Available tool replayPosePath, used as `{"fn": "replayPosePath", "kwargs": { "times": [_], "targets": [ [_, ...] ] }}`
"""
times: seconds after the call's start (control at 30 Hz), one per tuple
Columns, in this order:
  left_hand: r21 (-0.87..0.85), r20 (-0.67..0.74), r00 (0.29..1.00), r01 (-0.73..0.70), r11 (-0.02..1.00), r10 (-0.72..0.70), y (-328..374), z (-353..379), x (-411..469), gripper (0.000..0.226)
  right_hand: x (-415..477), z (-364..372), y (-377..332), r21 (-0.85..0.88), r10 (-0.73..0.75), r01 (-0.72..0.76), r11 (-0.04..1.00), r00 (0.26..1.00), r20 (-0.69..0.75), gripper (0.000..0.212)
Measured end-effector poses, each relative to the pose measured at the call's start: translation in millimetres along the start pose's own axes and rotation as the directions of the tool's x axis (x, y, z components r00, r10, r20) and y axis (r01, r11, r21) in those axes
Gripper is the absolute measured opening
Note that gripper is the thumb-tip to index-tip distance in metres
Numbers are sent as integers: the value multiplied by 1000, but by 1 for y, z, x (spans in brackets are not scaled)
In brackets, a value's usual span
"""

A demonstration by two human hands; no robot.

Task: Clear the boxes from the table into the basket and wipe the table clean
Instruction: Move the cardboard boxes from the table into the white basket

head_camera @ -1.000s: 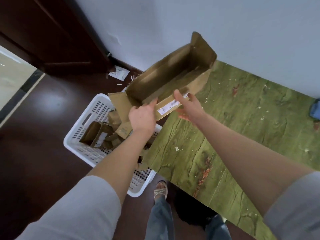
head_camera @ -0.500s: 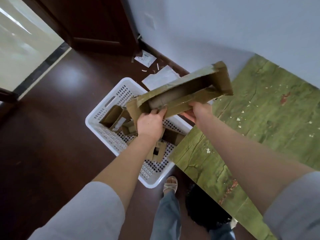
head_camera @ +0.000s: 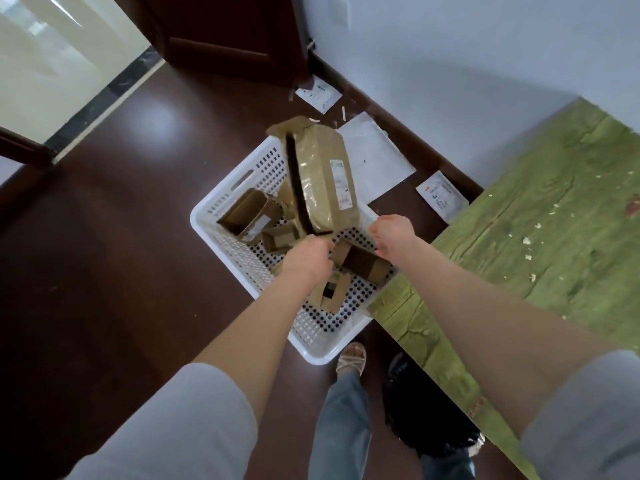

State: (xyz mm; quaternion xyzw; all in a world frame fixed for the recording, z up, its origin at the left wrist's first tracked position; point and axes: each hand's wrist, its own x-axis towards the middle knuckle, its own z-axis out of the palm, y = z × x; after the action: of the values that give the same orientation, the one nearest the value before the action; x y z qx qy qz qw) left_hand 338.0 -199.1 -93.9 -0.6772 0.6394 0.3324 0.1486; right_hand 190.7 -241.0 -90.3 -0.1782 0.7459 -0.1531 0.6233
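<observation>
We look down on a dark brown floor (head_camera: pixel 114 271) that fills most of the view, with a pale wall (head_camera: pixel 467 53) rising beyond it and a dark wooden door (head_camera: pixel 221 32) at the top. On the right, our green wood-grain table (head_camera: pixel 554 237) runs along the wall, its top scattered with small white scraps (head_camera: pixel 526 241) and a reddish stain near its far right edge.

Just left of the table's near corner stands a white perforated plastic basket (head_camera: pixel 221 237) on the floor. Over it we hold a long cardboard box (head_camera: pixel 322 178), wrapped in clear tape and bearing a white label, tilted so that its far end pokes above the basket's far rim and its near end points down toward our hands. Our left hand (head_camera: pixel 306 258) is closed around the box's near end. Our right hand (head_camera: pixel 393 237) is just beside that end with its fingers curled down; we cannot tell whether it touches the cardboard.

Inside the basket lie at least 3 smaller open cardboard boxes (head_camera: pixel 249 216), some on their sides on the basket's dotted bottom.

Behind the basket, a white sheet of packaging (head_camera: pixel 377 157) lies flat on the floor against the wall, with 2 smaller white labelled packets (head_camera: pixel 441 197) near it, 1 by the door and 1 by the table's edge.

At the bottom, our foot in a strapped sandal (head_camera: pixel 351 358) stands just beside the basket's near corner.
</observation>
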Motion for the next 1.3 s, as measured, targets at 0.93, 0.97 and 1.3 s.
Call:
{"fn": "replayPosePath", "kwargs": {
  "times": [0.93,0.97,1.3],
  "targets": [
    [-174,-145,989,-41,984,15,43,-1,-3,30,0,-47,22,-491,-396,334,805,918,-25,54],
    [-176,-187,982,-65,982,31,56,-1,-4,30,-4,-58,23,-484,-418,347,803,907,-44,56],
    [-37,-161,952,-269,962,260,191,30,-24,36,-14,-174,60,-514,-411,245,822,880,-237,61]
  ]
}}
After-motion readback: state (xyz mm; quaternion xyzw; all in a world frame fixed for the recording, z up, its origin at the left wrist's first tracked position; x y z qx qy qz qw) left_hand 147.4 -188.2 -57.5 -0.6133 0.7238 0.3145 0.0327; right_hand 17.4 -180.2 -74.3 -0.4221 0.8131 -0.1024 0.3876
